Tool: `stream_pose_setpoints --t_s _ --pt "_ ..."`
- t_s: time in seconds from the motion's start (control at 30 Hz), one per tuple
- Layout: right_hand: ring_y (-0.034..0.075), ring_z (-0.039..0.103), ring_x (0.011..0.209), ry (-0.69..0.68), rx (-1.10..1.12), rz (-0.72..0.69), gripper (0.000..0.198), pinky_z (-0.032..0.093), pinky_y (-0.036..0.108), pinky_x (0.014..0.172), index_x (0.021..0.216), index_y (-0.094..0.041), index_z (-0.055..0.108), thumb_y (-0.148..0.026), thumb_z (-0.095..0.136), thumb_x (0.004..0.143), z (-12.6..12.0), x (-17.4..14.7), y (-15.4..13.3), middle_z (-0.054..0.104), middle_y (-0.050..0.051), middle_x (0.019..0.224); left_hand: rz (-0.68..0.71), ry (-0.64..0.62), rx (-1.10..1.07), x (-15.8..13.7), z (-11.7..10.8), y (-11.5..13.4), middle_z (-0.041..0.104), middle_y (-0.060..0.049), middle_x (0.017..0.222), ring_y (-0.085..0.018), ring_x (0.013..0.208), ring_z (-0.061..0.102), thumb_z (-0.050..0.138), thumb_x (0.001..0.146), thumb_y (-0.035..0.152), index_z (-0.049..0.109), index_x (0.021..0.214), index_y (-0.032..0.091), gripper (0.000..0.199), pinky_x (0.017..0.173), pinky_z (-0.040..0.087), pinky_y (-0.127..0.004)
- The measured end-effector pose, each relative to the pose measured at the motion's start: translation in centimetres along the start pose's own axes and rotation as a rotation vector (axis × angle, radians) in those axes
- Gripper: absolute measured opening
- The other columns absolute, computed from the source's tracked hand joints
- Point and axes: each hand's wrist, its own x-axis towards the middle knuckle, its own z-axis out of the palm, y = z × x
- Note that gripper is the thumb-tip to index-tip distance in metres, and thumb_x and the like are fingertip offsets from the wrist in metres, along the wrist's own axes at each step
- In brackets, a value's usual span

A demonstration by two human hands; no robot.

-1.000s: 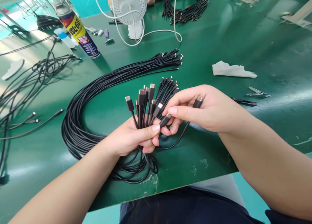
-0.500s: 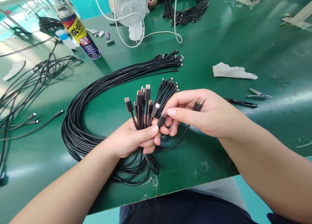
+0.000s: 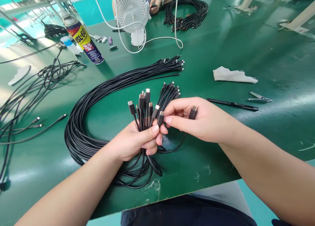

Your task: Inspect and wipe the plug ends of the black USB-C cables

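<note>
My left hand (image 3: 140, 137) is closed around a bunch of black USB-C cables (image 3: 141, 103), their plugs pointing up in a fan above the thumb. My right hand (image 3: 194, 119) has thumb and forefinger pinched together beside one plug (image 3: 160, 118) at the right side of that bunch. Another USB-C cable's plug (image 3: 193, 112) is tucked in the crook of my right hand, with its cord hanging below and curving left. Behind my hands, a large curved bundle of black cables (image 3: 81, 111) lies on the green table, its plug ends toward the upper right.
Black tweezers (image 3: 232, 104), small metal snips (image 3: 260, 97) and a white scrap (image 3: 233, 75) lie to the right. A spray can (image 3: 86, 42), white fan (image 3: 131, 12) and loose cables (image 3: 49, 75) are at the back and left. Across the table, another person's hand (image 3: 155, 4) is near a coiled bundle (image 3: 188, 12).
The right hand's thumb and forefinger have shifted slightly, and the plug at the bunch's right side stands more upright. The whole view has tilted a little. The left hand keeps its hold.
</note>
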Motion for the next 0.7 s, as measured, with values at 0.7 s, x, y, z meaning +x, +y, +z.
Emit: stream_pose_setpoints --t_s 0.7 --pt "0.011 0.057 0.054 0.163 -0.169 -0.135 0.018 0.043 0.023 0.050 0.074 -0.018 0.068 -0.024 0.059 0.088 0.25 -0.47 -0.29 0.066 0.001 0.064 -0.060 0.047 -0.005 -0.20 0.07 0.12 0.062 0.000 0.060 0.000 0.037 0.028 0.076 0.079 0.029 0.072 0.082 0.011 0.019 0.040 0.037 -0.018"
